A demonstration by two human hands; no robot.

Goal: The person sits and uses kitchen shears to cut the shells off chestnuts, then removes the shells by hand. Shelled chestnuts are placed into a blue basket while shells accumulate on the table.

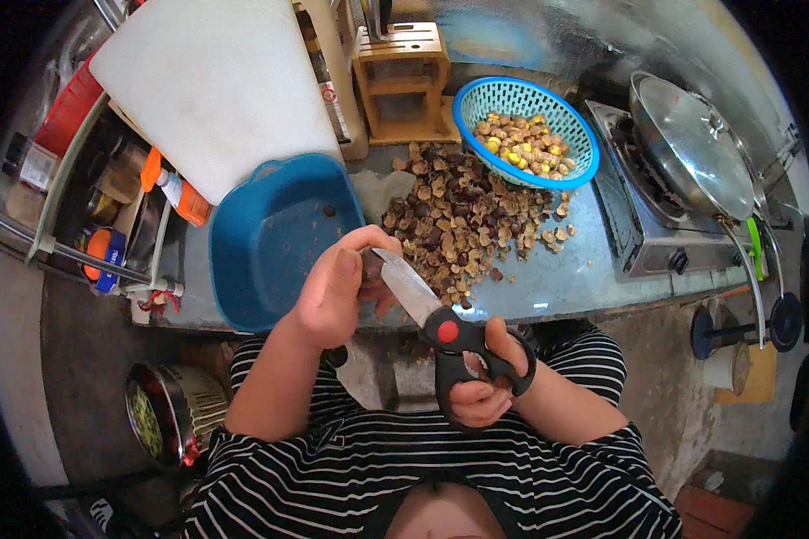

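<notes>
My left hand (340, 286) holds a brown chestnut (371, 265) over the right side of a blue plastic basin (270, 229). In my right hand (489, 384) are black-handled kitchen scissors (445, 330) with a red pivot cap; their blades touch or lie right against the chestnut. My thumb and fingers pass through the handle loops. Beyond my hands, a heap of brown shells (458, 222) covers part of the counter. A blue-rimmed colander (583, 176) behind it contains peeled chestnuts (519, 145), some of them yellow. Inside the basin lies a small dark piece (328, 211).
Behind the basin leans a white cutting board (222, 81). A wooden knife block (404, 84) stands beside the colander. To the right are a gas stove (654, 236) and a lidded pan (698, 148) with a protruding handle. A metal rack (101, 263) holds bottles at left.
</notes>
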